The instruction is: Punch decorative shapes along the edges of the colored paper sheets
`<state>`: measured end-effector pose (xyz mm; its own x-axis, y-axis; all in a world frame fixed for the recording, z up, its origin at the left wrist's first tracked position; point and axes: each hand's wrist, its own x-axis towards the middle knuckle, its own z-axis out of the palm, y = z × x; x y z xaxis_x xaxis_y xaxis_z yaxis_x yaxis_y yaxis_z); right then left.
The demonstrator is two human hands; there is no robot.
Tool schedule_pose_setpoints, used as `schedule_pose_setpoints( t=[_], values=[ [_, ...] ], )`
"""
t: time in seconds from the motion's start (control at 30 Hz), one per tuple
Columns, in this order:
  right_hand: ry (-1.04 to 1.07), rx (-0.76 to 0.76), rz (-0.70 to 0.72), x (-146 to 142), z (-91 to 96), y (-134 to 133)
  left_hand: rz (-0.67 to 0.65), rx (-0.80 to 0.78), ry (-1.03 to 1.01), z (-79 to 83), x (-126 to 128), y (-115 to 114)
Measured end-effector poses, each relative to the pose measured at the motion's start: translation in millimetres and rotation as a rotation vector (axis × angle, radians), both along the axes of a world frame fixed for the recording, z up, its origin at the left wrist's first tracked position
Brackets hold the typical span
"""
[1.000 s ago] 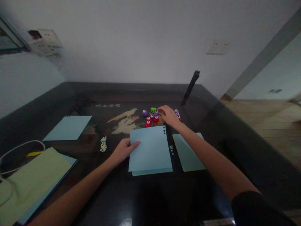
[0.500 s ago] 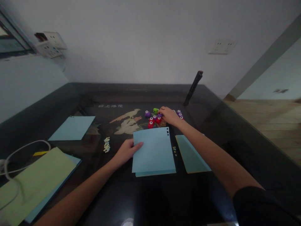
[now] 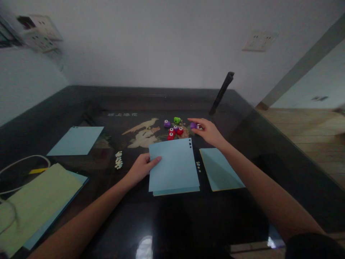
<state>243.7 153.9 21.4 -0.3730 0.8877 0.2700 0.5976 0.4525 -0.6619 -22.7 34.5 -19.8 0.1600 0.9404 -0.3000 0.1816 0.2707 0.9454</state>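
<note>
My left hand (image 3: pixel 141 167) pinches the left edge of a small stack of light blue sheets (image 3: pixel 174 167), thumb on top and fingers underneath. Small dark cut-out shapes run down the top sheet's upper right corner. Beyond the stack, my right hand (image 3: pixel 206 130) has its thumb and fingers around a purple craft hole punch (image 3: pixel 193 125) with a white button. Left of that hand sit red punches (image 3: pixel 171 136), other purple punches (image 3: pixel 167 124) and a green punch (image 3: pixel 176 120). More punches at the right are mostly hidden behind my right hand.
Another blue sheet stack (image 3: pixel 219 171) lies partly under my right forearm. Tiny paper cut-outs (image 3: pixel 118 160) are piled at left, with a few (image 3: pixel 198 166) by the stack. A blue sheet (image 3: pixel 77 140), yellow-green paper (image 3: pixel 40 201), a white cable (image 3: pixel 24 157) and a black stick-like object (image 3: pixel 222 92) surround them.
My right hand has moved right, away from the punch cluster, with a purple punch between its fingers. My left hand stays on the sheets. The whole view has shifted slightly.
</note>
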Motion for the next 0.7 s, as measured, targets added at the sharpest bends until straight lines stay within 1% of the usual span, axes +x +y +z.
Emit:
schedule_pose_setpoints(
  t=[0.03,0.1,0.17,0.27,0.37,0.5,0.6,0.7],
  values=[
    [0.143,-0.126,0.017,4.6,0.9,-13.5,0.004,-0.004,0.003,0.0,0.0,-0.7],
    [0.429,-0.367,-0.029,12.6,1.7,-42.0,0.014,-0.004,0.017,1.8,0.9,-3.2],
    [0.627,-0.471,-0.117,18.1,1.8,-68.7,0.025,0.001,0.043,6.1,3.1,-6.6],
    [0.783,-0.59,-0.184,22.0,-0.2,-98.1,0.021,-0.023,0.054,14.1,8.4,-11.9],
    [0.89,-0.738,-0.199,22.5,-6.4,-112.1,-0.01,-0.077,0.008,17.5,13.6,-16.0],
    [0.951,-0.864,-0.159,22.5,-13.8,-115.4,-0.03,-0.091,-0.011,13.6,15.8,-18.4],
    [0.924,-0.9,-0.148,24.1,-14.9,-115.1,-0.024,-0.094,0.008,11.0,14.9,-18.3],
    [0.854,-0.857,-0.164,26.5,-14.9,-115.3,-0.01,-0.124,0.032,11.3,14.3,-17.6]
  ],
)
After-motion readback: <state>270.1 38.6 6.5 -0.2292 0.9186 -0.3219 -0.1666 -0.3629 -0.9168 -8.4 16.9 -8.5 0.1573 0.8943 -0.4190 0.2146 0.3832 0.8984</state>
